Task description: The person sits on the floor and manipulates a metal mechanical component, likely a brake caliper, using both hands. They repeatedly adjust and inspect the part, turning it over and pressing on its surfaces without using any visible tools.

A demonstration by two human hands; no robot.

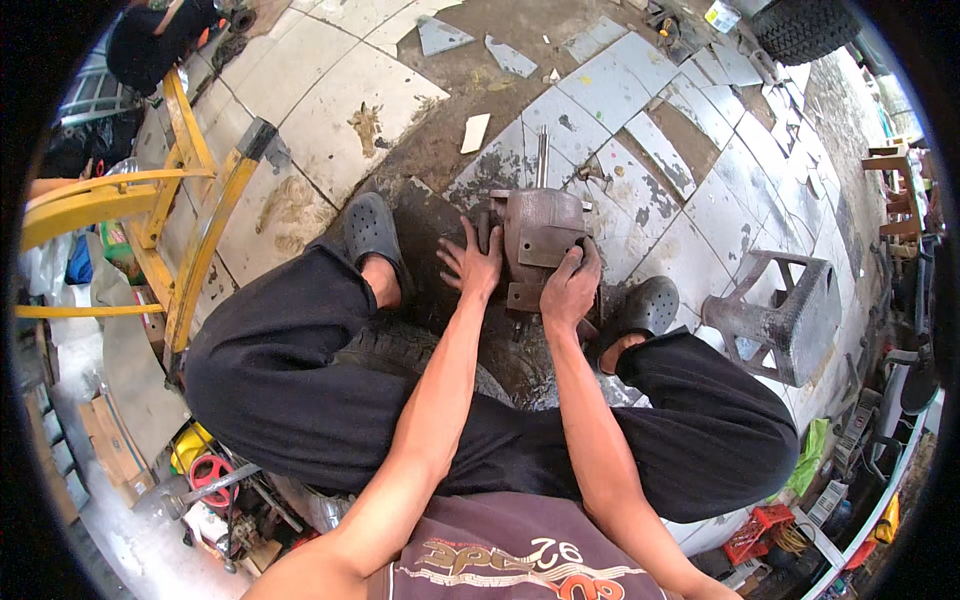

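Note:
A brown, grimy metal gearbox-like housing [540, 222] sits on the dirty floor between my feet, with a thin bright shaft [543, 158] sticking out of its far end. My left hand [474, 262] is at its left side, fingers spread and its edge close against the metal. I cannot tell whether it touches. On the right side, my right hand [572, 288] grips the housing, with bent fingers at its edge and the thumb along the top. The underside of the housing is hidden.
Broken tiles [510, 56] lie beyond the housing. A yellow metal frame [190, 220] stands at the left, a grey plastic stool [790, 320] at the right. A tyre [805, 28] is at the far right. My feet in dark clogs [650, 306] flank the housing.

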